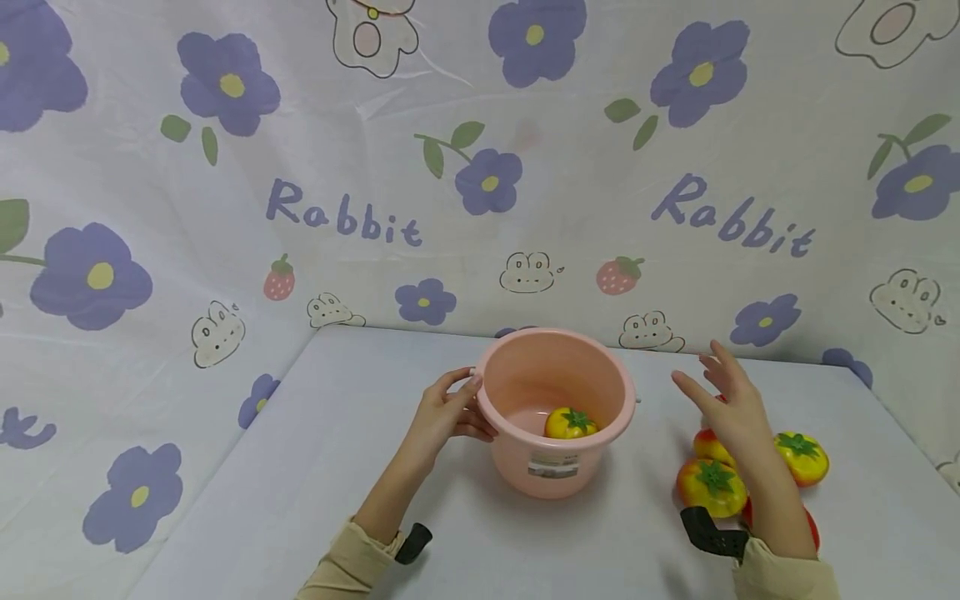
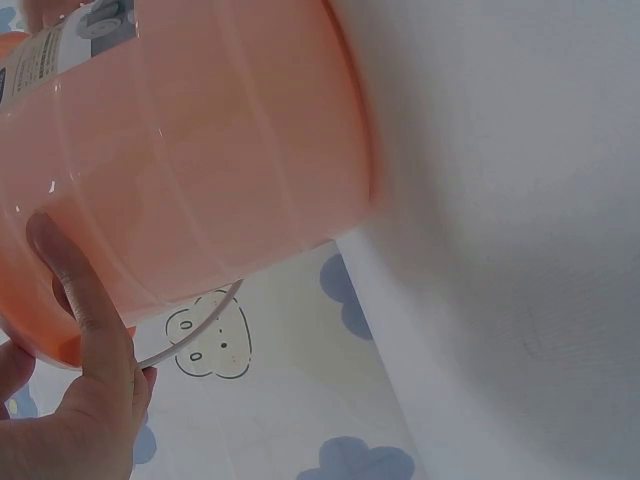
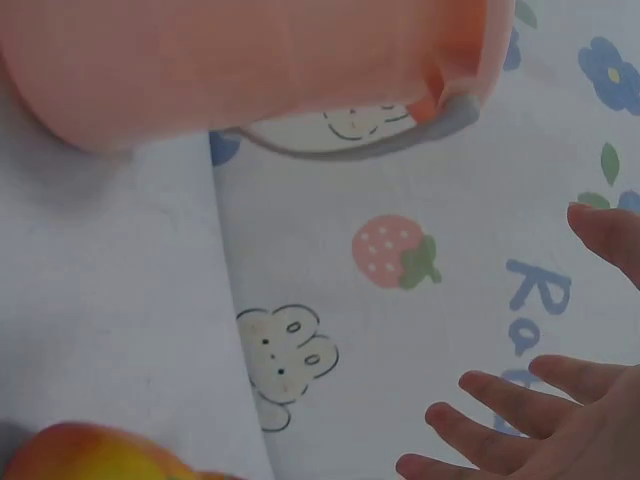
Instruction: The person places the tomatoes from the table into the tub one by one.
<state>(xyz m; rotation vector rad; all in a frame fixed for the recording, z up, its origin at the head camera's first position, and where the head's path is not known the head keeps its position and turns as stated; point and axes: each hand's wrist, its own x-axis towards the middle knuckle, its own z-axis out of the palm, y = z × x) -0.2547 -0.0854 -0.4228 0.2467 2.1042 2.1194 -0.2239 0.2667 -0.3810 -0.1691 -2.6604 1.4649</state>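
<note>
A pink bucket (image 1: 553, 467) stands upright on the white table. One yellow tomato-like fruit (image 1: 570, 423) with a green leafy top lies inside it. My left hand (image 1: 450, 412) grips the bucket's left rim, thumb at the lip and fingers against the outer wall; the left wrist view shows those fingers (image 2: 85, 290) on the pink side. To the right of the bucket, my right hand (image 1: 738, 412) is raised with fingers spread and holds nothing. Below and around it lie several red and yellow fruits (image 1: 712, 487), partly hidden by the hand and forearm.
A thin bucket handle (image 2: 200, 335) hangs down the outer side. One yellow-red fruit (image 1: 802, 458) lies at the right of the group. Behind the table (image 1: 337, 375) hangs a printed cloth (image 1: 465, 250) with flowers and rabbits.
</note>
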